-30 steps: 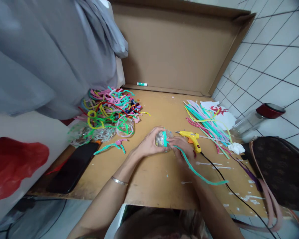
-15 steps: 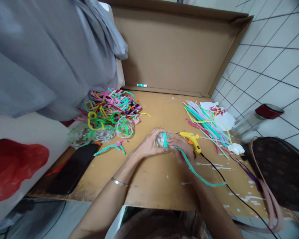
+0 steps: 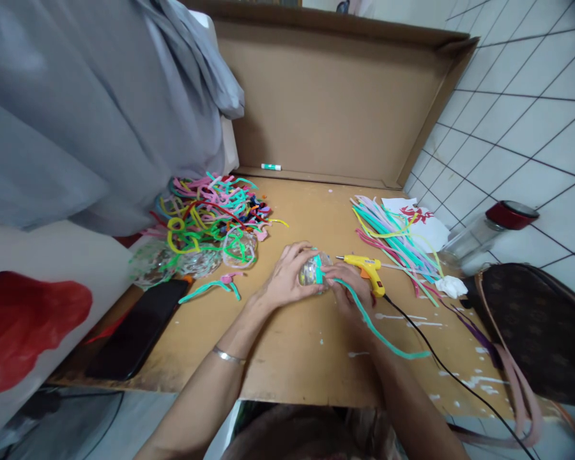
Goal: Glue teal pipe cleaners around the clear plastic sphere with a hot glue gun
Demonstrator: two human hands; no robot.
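My left hand (image 3: 291,276) is closed round a small clear plastic container (image 3: 308,271) with a rounded shape, steadying it on the table. A teal pipe cleaner (image 3: 371,326) lies across the container as a band, and its long free end trails to the right over my right forearm. My right hand (image 3: 349,289) pinches this pipe cleaner against the container's right side; part of the fingers is hidden. Just right of the container, a yellow hot glue gun (image 3: 364,263) lies with its nozzle pointing left.
Left, a tangled heap of pipe cleaners (image 3: 211,211) lies behind a black phone (image 3: 138,329). Straight pipe cleaners (image 3: 393,230), a glass bottle (image 3: 483,233) and a brown bag (image 3: 536,326) are at right. A cardboard panel (image 3: 335,102) stands behind; the glue gun's cord (image 3: 441,358) crosses the table.
The camera view has shifted slightly. Both hands keep their hold on the container and the teal pipe cleaner, with only a slight change in the left fingers.
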